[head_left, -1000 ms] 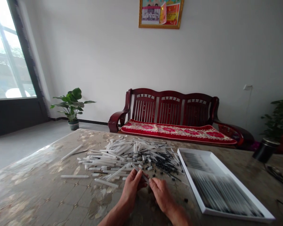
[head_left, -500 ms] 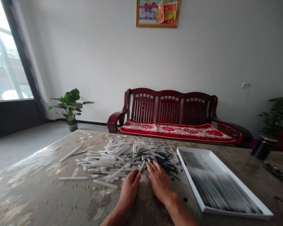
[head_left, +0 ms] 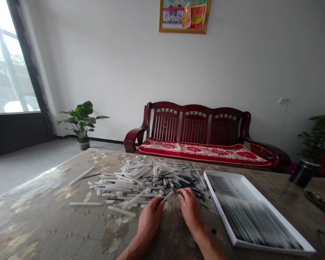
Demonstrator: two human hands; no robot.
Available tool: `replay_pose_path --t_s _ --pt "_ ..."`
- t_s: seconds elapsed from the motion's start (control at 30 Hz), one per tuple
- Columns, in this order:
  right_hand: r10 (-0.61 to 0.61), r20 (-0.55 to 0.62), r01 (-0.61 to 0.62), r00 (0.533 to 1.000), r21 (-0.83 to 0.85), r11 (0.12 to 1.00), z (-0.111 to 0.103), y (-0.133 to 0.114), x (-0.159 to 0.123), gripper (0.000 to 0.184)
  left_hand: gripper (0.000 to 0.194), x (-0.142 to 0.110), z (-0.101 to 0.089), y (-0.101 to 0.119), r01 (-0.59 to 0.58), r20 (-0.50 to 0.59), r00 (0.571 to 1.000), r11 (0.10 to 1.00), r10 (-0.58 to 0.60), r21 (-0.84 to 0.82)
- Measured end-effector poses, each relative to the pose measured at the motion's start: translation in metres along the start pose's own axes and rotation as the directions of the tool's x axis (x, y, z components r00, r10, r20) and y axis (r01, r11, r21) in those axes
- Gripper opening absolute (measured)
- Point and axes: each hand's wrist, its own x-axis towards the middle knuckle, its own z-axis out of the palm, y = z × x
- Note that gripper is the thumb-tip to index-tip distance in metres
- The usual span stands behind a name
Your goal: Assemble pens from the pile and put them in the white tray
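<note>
Brown, patterned and glossy along its left side, the table (head_left: 51, 206) bears a loose heap of white pen barrels (head_left: 116, 184) and small black parts (head_left: 196, 186), with a white tray (head_left: 250, 186) of slim rods to the right. At the heap's near edge the left hand (head_left: 150, 213) pinches a slender pen (head_left: 168, 196), while the right hand (head_left: 191, 206) curls its fingers just beside the tip, holding what I cannot tell. Beyond stand a dark red wooden bench (head_left: 195, 107), a potted plant (head_left: 82, 117) and a pale wall (head_left: 111, 54).

readable text: none | framed picture (head_left: 174, 18): marks on its red sheet (head_left: 198, 17) too small to read
</note>
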Motion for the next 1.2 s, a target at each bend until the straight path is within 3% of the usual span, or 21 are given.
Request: replay_pose_path --t_s 0.03,0.1,0.2,0.3,0.6,0.77,0.93,1.0,1.07,1.13,1.2 --pt "0.079 -0.035 -0.072 0.996 0.159 0.985 0.001 0.002 0.001 0.018 0.025 0.000 0.000 0.001 -0.004 0.001 1.000 1.000 0.004 0.017" --pt "0.238 -0.018 -0.205 0.971 0.441 0.874 0.001 0.002 0.003 0.026 0.023 -0.001 0.000 0.002 -0.017 0.007 1.000 0.999 0.017 0.042" --pt "0.331 0.080 -0.305 0.940 0.629 0.715 -0.002 -0.005 0.002 0.038 0.022 -0.002 0.001 0.004 -0.039 0.017 0.999 0.998 0.038 0.055" --pt "0.322 0.123 -0.322 0.939 0.645 0.693 -0.005 -0.014 0.000 0.039 0.022 -0.002 0.001 0.005 -0.053 0.035 0.998 0.996 0.050 0.070" --pt "0.270 0.181 -0.325 0.946 0.582 0.746 -0.006 -0.017 -0.003 0.038 0.021 -0.006 -0.001 0.005 -0.106 0.053 0.994 0.983 0.099 0.150" --pt "0.399 0.243 -0.456 0.884 0.635 0.624 -0.009 -0.025 -0.003 0.038 0.025 -0.012 -0.003 0.008 -0.237 0.019 0.969 0.913 0.245 0.332" --pt "0.476 0.308 -0.543 0.824 0.671 0.505 -0.013 -0.026 -0.005 0.037 0.024 -0.014 -0.006 0.012 -0.425 0.048 0.879 0.731 0.475 0.534" --pt "0.449 0.336 -0.549 0.828 0.646 0.530 -0.017 -0.024 -0.005 0.035 0.023 -0.013 -0.007 0.012 -0.456 0.066 0.853 0.677 0.518 0.578" --pt "0.361 0.344 -0.497 0.867 0.552 0.669 -0.025 -0.025 -0.003 0.029 0.022 -0.012 -0.007 0.012 -0.477 0.075 0.835 0.648 0.546 0.594" --pt "0.209 0.319 -0.325 0.925 0.371 0.870 -0.037 -0.030 0.000 0.022 0.022 -0.012 -0.008 0.010 -0.503 0.073 0.814 0.637 0.576 0.584" --pt "0.049 0.296 -0.091 0.954 0.131 0.987 -0.049 -0.038 0.003 0.020 0.023 -0.012 -0.010 0.008 -0.537 0.069 0.789 0.631 0.610 0.560"
